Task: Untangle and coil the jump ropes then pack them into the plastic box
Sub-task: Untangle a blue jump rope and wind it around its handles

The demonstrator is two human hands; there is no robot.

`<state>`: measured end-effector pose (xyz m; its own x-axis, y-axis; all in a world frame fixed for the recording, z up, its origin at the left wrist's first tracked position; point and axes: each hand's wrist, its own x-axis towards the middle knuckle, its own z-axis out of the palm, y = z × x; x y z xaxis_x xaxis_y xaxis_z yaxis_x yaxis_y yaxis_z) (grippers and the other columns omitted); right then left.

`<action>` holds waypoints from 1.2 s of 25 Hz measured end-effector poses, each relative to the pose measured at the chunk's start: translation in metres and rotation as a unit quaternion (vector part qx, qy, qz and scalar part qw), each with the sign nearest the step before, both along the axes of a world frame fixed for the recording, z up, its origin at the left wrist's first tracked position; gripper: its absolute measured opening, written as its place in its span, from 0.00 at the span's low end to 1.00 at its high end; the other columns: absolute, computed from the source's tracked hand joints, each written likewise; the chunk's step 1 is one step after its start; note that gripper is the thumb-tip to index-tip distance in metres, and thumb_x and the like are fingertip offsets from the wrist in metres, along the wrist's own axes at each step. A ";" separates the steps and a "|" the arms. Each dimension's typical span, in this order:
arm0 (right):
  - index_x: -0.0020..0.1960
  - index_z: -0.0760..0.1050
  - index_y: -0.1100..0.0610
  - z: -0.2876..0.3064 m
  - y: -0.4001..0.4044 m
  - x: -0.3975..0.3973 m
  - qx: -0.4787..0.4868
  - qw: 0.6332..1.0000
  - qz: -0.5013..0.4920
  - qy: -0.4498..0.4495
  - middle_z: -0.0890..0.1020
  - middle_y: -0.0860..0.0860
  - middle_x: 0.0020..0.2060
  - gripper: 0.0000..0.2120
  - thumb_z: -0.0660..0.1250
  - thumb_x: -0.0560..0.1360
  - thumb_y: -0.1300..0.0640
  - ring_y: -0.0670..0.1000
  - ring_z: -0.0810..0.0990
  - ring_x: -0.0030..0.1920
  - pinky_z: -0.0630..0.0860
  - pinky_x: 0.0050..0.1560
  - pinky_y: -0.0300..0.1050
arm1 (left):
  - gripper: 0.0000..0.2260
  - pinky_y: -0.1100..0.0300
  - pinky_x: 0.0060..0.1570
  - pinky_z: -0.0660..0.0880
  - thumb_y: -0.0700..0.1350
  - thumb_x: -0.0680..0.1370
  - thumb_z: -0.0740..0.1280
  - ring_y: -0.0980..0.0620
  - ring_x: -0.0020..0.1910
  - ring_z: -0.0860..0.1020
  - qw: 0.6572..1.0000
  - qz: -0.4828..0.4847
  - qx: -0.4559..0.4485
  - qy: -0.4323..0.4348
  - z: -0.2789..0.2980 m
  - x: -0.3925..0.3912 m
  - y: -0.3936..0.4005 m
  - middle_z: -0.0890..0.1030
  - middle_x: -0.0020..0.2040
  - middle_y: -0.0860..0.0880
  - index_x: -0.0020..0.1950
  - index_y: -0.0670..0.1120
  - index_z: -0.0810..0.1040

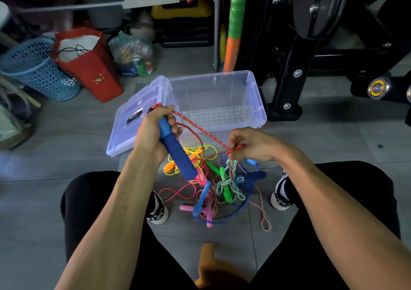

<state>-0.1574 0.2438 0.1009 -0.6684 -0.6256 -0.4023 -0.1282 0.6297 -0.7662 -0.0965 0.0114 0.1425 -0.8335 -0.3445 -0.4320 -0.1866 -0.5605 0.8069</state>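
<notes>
0 ropes lie in the plastic box (258, 103); left hand (155, 125) grips a blue handle (175, 152), right hand (249, 145) pinches its red rope (200, 128), the tangle (218, 185) waits.

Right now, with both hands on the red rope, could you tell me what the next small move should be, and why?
Probably draw the right hand up and away to free more red rope from the tangled pile. The left hand grips the blue handle, the rope runs taut between the hands, then drops into the knot. The plastic box holds nothing, so nothing is coiled yet.
</notes>
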 end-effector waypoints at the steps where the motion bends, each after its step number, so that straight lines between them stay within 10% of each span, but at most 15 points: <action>1: 0.42 0.75 0.49 -0.002 0.000 -0.001 0.015 1.000 0.001 0.008 0.82 0.50 0.45 0.10 0.74 0.69 0.60 0.54 0.80 0.45 0.77 0.54 0.54 | 0.10 0.60 0.31 0.69 0.39 0.75 0.64 0.53 0.25 0.65 1.000 -0.002 0.002 -0.007 -0.002 0.001 0.001 0.68 0.29 0.50 0.35 0.46 0.69; 5: 0.42 0.77 0.51 0.000 -0.001 -0.003 -0.025 0.998 -0.054 0.002 0.85 0.51 0.46 0.10 0.72 0.72 0.65 0.52 0.84 0.47 0.78 0.58 0.54 | 0.09 0.59 0.31 0.69 0.38 0.74 0.65 0.52 0.25 0.66 0.999 0.006 0.003 -0.034 -0.009 -0.001 -0.005 0.70 0.29 0.49 0.35 0.45 0.70; 10: 0.47 0.79 0.51 0.018 -0.005 -0.002 -0.159 0.978 -0.129 0.037 0.85 0.55 0.42 0.09 0.70 0.75 0.65 0.50 0.84 0.40 0.80 0.51 0.50 | 0.03 0.61 0.27 0.72 0.36 0.70 0.70 0.50 0.22 0.71 0.933 -0.125 -0.308 -0.140 -0.016 0.001 0.003 0.81 0.35 0.47 0.41 0.43 0.81; 15: 0.46 0.80 0.45 0.035 -0.011 0.007 -0.195 0.971 -0.114 0.077 0.86 0.50 0.42 0.14 0.66 0.78 0.65 0.50 0.84 0.44 0.79 0.51 0.46 | 0.11 0.61 0.27 0.74 0.34 0.75 0.70 0.54 0.27 0.76 0.923 -0.215 -0.317 0.029 0.002 0.004 0.025 0.84 0.52 0.47 0.55 0.44 0.81; 20: 0.50 0.79 0.44 0.034 -0.013 0.004 -0.210 0.969 -0.108 0.069 0.85 0.45 0.45 0.18 0.63 0.79 0.67 0.43 0.83 0.49 0.78 0.58 0.45 | 0.09 0.65 0.27 0.71 0.43 0.74 0.73 0.54 0.24 0.73 0.858 -0.280 -0.428 0.046 0.010 0.005 0.047 0.76 0.28 0.56 0.37 0.55 0.80; 30: 0.53 0.77 0.52 0.026 0.001 -0.004 -0.083 0.988 -0.085 0.098 0.82 0.47 0.47 0.16 0.68 0.72 0.69 0.44 0.82 0.42 0.81 0.51 0.50 | 0.03 0.64 0.30 0.71 0.36 0.71 0.70 0.52 0.27 0.73 0.903 -0.152 -0.402 -0.005 -0.003 -0.008 0.041 0.79 0.29 0.49 0.38 0.41 0.78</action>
